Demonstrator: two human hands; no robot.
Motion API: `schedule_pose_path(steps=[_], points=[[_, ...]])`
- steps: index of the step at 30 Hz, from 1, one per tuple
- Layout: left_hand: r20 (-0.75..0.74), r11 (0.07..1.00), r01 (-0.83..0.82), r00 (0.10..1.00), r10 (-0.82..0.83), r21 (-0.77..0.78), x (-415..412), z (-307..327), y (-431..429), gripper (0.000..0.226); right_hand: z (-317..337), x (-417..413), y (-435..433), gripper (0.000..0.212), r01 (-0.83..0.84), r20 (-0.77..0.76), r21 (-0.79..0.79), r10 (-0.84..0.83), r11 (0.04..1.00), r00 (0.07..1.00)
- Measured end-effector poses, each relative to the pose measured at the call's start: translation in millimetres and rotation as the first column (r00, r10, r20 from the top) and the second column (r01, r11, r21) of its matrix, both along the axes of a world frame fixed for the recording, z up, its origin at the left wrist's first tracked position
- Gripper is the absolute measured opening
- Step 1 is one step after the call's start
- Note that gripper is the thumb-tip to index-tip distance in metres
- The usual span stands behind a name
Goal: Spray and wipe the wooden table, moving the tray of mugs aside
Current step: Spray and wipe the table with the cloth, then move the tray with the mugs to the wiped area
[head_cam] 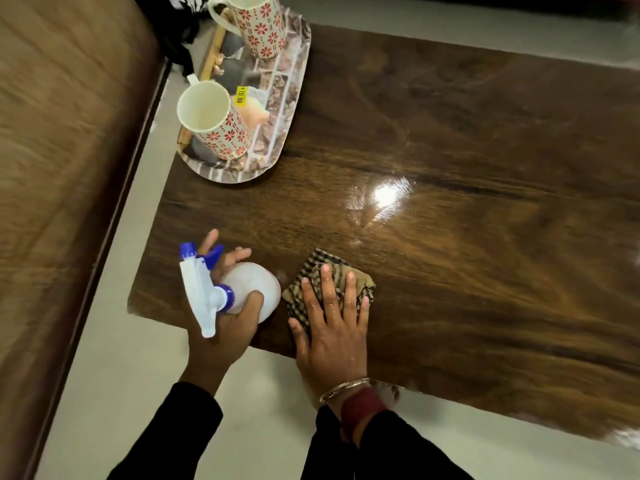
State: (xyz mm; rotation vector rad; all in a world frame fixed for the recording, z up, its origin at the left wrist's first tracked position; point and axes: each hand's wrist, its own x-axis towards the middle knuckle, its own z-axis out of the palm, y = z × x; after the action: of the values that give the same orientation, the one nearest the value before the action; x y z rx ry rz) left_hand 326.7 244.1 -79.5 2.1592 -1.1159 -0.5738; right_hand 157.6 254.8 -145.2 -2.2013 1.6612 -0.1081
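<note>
Glossy wooden table [450,150] fills the frame's right, pale floor [121,393] around it. Tray [221,175] with two mugs [221,133] sits at its upper-left end. Lower centre, left hand [221,323] clasps the spray bottle [252,289]; right hand [332,330] lies flat, fingers straight, on the cloth [311,271]

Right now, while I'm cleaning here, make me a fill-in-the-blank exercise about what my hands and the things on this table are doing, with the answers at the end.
1. The left hand grips a white spray bottle whose nozzle tip and trigger are coloured ____.
2. The right hand presses flat on a checked ____ lying on the wooden table.
3. The tray carries ____ mugs with red flower patterns.

Missing words: blue; cloth; two.
</note>
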Motion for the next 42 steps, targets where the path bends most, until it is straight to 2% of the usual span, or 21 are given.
schedule_pose_path(steps=[6, 8, 10, 12, 13, 15, 16, 19, 21, 23, 25, 28, 31, 35, 39, 42], points=[[-0.011, 0.985, -0.14, 0.99, 0.139, -0.097, -19, 7, 33, 0.103, 14, -11, -1, 0.075, -0.016, 0.064, -0.038, 0.018, 0.999, 0.998], [-0.008, 0.941, -0.325, 0.945, 0.326, -0.098, -48, 15, 60, 0.109, 21, -22, -9, 0.075, 0.011, 0.112, -0.079, -0.002, 0.997, 0.994], [0.003, 0.865, -0.491, 0.869, 0.494, -0.107, -93, 31, 73, 0.094, 29, -37, -29, 0.073, 0.061, 0.192, -0.138, -0.033, 0.989, 0.981], [-0.064, 0.855, -0.516, 0.856, 0.513, -0.051, -124, 52, 73, 0.059, 32, -56, -59, 0.064, 0.107, 0.276, -0.23, -0.04, 0.967, 0.96], [-0.155, 0.882, -0.472, 0.871, 0.466, 0.001, -136, 55, 67, 0.047, 33, -62, -79, 0.059, 0.126, 0.323, -0.256, -0.039, 0.958, 0.946], [-0.418, 0.922, -0.339, 0.822, 0.388, 0.189, -152, 65, 49, 0.036, 36, -67, -122, 0.048, 0.139, 0.394, -0.238, -0.036, 0.961, 0.919], [-0.412, 0.924, -0.331, 0.828, 0.381, 0.191, -154, 62, 38, 0.031, 39, -66, -144, 0.044, 0.13, 0.417, -0.221, -0.027, 0.967, 0.908], [-0.365, 0.89, -0.45, 0.818, 0.444, 0.075, -151, 61, -32, 0.018, 43, -43, -222, 0.033, 0.112, 0.512, -0.103, -0.044, 0.988, 0.858], [-0.423, 0.828, -0.559, 0.739, 0.525, 0.051, -130, 47, -83, 0.007, 43, -19, -274, 0.032, 0.149, 0.542, -0.017, -0.116, 0.989, 0.832], [-0.501, 0.684, -0.724, 0.559, 0.66, 0.093, -103, 25, -123, 0.007, 41, 7, -319, 0.032, 0.147, 0.552, 0.06, -0.156, 0.987, 0.819], [-0.531, 0.561, -0.82, 0.43, 0.731, 0.109, -86, 3, -153, 0.01, 39, 32, -357, 0.033, 0.146, 0.549, 0.122, -0.19, 0.982, 0.814], [-0.558, 0.416, -0.902, 0.287, 0.779, 0.117, -70, -16, -180, 0.026, 29, 69, -404, 0.04, 0.18, 0.512, 0.184, -0.25, 0.966, 0.822], [-0.637, 0.313, -0.936, 0.144, 0.757, 0.16, -56, -24, -196, 0.043, 16, 96, -445, 0.05, 0.3, 0.518, 0.279, -0.406, 0.912, 0.753], [-0.663, 0.27, -0.951, 0.105, 0.741, 0.152, -47, -28, -211, 0.045, 18, 115, -482, 0.041, 0.358, 0.483, 0.238, -0.43, 0.903, 0.763], [-0.696, 0.203, -0.967, 0.041, 0.717, 0.152, -34, -33, -225, 0.042, 20, 131, -511, 0.044, 0.326, 0.476, 0.262, -0.416, 0.908, 0.775], [-0.739, 0.154, -0.977, -0.006, 0.673, 0.149, -28, -36, -227, 0.041, 20, 138, -525, 0.021, 0.289, 0.376, 0.248, -0.367, 0.925, 0.851]])
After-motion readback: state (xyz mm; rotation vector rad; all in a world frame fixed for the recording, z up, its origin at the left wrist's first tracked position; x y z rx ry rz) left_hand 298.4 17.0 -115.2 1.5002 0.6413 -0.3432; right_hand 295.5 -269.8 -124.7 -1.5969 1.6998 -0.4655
